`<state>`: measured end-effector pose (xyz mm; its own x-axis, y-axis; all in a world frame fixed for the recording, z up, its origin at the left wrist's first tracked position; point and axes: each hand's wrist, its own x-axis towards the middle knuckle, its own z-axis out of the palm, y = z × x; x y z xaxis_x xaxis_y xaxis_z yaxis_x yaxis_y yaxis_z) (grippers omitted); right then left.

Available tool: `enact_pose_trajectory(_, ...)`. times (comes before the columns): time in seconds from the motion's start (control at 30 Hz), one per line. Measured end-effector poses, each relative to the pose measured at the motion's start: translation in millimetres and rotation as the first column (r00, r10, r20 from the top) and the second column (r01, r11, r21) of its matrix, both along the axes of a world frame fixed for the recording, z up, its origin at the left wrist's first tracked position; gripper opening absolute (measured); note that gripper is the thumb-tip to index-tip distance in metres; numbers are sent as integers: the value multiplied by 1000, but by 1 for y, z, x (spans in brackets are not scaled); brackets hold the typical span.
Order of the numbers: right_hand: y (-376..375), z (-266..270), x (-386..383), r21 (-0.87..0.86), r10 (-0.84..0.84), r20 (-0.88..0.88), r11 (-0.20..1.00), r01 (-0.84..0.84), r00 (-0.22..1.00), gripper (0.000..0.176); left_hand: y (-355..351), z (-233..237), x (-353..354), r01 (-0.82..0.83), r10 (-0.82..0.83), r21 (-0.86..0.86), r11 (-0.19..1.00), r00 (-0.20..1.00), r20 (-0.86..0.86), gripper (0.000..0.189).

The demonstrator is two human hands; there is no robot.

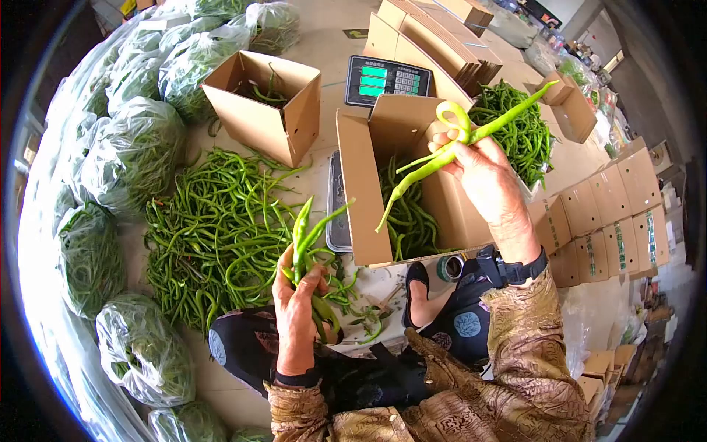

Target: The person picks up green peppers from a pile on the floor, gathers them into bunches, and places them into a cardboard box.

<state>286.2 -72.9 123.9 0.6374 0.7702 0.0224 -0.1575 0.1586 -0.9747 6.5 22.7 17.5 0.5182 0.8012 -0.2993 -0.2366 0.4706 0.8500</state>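
Note:
Several long green chili peppers [300,239] stick up from my left hand [298,295], which is closed around them. More long green chilies [508,124], one of them curled into a loop, are gripped in my right hand [482,177]. That hand is over an open cardboard box [361,199] partly filled with chilies [412,217]. The box appears to rest on a scale platform [336,221]; a scale display [388,79] with lit green panels stands behind it. Left of my left hand, a large heap of loose chilies [213,236] covers the floor.
A second open box [287,129] with some chilies inside stands behind the heap. Clear bags of green produce [136,151] line the left side. Another chili pile [512,125] lies right of the scale. Closed boxes [604,214] are stacked at right, flattened cardboard [442,44] behind.

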Motion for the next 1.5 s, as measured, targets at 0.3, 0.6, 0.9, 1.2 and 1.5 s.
enact_pose_trajectory(0.3, -15, -28, 47, -613, 328, 598, 775, 154, 731, 36, 1, 2, -2, 71, 45, -297, 952, 929, 367, 49)
enact_pose_trajectory(0.6, -8, -46, -113, -540, 645, 69, 665, -515, 761, 35, 4, -2, 1, 213, 165, -395, 894, 663, 730, 51)
enact_pose_trajectory(0.9, -9, -75, -146, -487, 759, 423, 651, -583, 495, 34, 4, -1, -4, 214, 171, -396, 893, 652, 739, 55)
enact_pose_trajectory(1.2, -22, -67, -140, -294, 690, -92, 670, -682, 718, 37, 5, -5, -2, 207, 184, -415, 886, 664, 725, 54)
enact_pose_trajectory(1.5, -18, -78, -144, -383, 445, -49, 818, -429, 894, 36, -2, -13, 7, 81, 119, -362, 929, 861, 495, 50)
